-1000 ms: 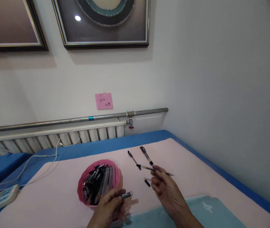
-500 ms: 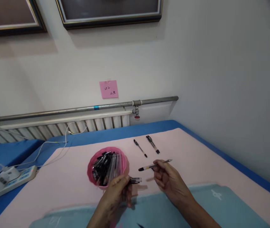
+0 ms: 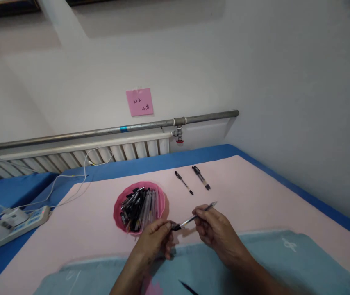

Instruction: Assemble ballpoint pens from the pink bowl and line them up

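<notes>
Between my left thumb and fingers, my left hand (image 3: 155,237) pinches a small dark piece that looks like a pen cap (image 3: 173,225), mostly hidden. My right hand (image 3: 213,227) grips a slim clear-barrelled pen (image 3: 189,221). Its pale pointed end sticks out past the right fingers, while its dark end meets the left fingertips. Whether the cap sits on that end I cannot tell. Just behind my left hand stands a pink bowl (image 3: 116,217) filled with black pens and clear barrels (image 3: 144,209). A capped black pen (image 3: 184,182) and a closely laid group of pens (image 3: 201,177) lie beyond my hands.
A pink cloth (image 3: 79,221) covers the blue table (image 3: 205,153), with a teal cloth (image 3: 264,250) in front. At the bottom edge lies a dark pointed object (image 3: 189,287) beside something pink (image 3: 154,287). A power strip (image 3: 36,221) with cables is at left; a radiator (image 3: 132,150) and pipe run behind.
My hands have come closer together, and the pen's dark end now reaches the left fingertips. The view has tilted down slightly, and more of the dark pointed object shows at the bottom.
</notes>
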Motion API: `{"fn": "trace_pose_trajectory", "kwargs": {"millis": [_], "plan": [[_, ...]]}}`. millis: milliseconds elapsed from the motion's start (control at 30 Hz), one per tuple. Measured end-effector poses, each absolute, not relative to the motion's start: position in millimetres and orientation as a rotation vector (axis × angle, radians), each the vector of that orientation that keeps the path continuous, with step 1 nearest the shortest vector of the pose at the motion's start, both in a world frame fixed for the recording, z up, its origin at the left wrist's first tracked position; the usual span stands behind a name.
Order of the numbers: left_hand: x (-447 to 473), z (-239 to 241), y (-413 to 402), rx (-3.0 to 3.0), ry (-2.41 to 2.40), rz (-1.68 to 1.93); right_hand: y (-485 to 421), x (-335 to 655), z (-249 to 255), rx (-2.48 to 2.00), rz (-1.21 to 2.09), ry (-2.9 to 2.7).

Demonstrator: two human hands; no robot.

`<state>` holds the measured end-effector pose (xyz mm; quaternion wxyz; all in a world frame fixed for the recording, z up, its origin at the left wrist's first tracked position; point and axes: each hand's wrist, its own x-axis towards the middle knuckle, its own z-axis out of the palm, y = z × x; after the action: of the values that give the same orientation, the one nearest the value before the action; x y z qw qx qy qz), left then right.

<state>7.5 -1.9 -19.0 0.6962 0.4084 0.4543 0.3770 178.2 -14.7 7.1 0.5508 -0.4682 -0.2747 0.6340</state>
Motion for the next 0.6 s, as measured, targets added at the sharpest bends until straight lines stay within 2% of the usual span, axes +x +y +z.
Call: {"fn": "trace_pose_trajectory", "kwargs": {"millis": [600], "plan": [[13.3, -11.6, -15.2, 0.936, 0.921, 0.777, -13.9, 175.6, 6.5, -1.138, 1.508, -0.682]]}}
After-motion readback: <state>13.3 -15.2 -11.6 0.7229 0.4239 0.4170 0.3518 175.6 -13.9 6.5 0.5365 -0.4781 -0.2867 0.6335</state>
